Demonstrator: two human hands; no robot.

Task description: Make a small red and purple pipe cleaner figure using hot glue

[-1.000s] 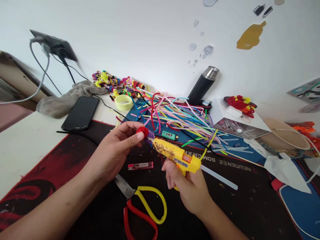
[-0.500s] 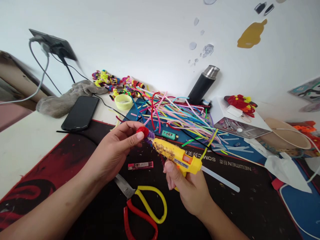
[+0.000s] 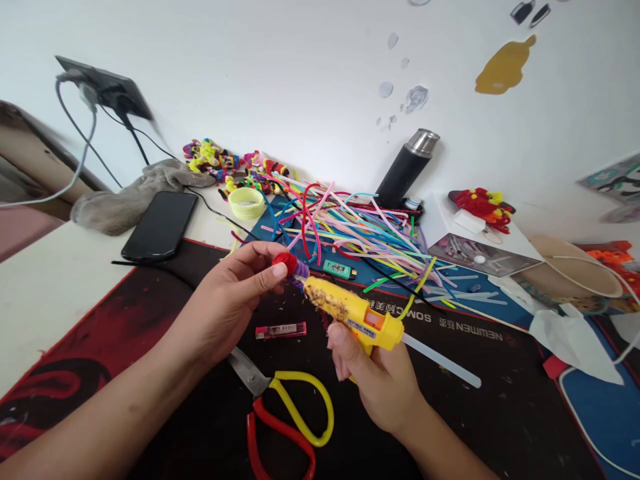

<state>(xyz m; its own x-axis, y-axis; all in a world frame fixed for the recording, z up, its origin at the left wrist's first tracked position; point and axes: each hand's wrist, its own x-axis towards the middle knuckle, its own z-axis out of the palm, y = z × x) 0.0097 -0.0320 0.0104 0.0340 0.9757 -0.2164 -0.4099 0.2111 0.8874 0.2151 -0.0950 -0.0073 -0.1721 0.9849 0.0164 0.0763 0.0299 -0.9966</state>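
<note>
Between the thumb and fingers of my left hand [image 3: 240, 290] is a small red and purple pipe-cleaner piece [image 3: 286, 261]; much of it is hidden by the fingers. My right hand [image 3: 375, 373] is wrapped round a yellow hot glue gun [image 3: 350, 310], with a translucent glue stick [image 3: 443, 360] jutting from its back. The gun's stained nozzle points left and sits at the purple part; whether it touches cannot be made out. Below the hands lie scissors [image 3: 303, 407] with one yellow and one red handle. Beside them rests a pink-red lighter [image 3: 281, 331].
A heap of colourful pipe cleaners [image 3: 345, 223] spreads behind the hands, near a green lighter [image 3: 340, 269]. Further back stand a black thermos [image 3: 405, 170] and a yellow tape roll [image 3: 246, 203]. A phone [image 3: 160, 225] lies left; a white box [image 3: 487, 250] stands right.
Almost nothing differs. The glue gun has shifted very slightly left at its nozzle, and both hands keep their hold.
</note>
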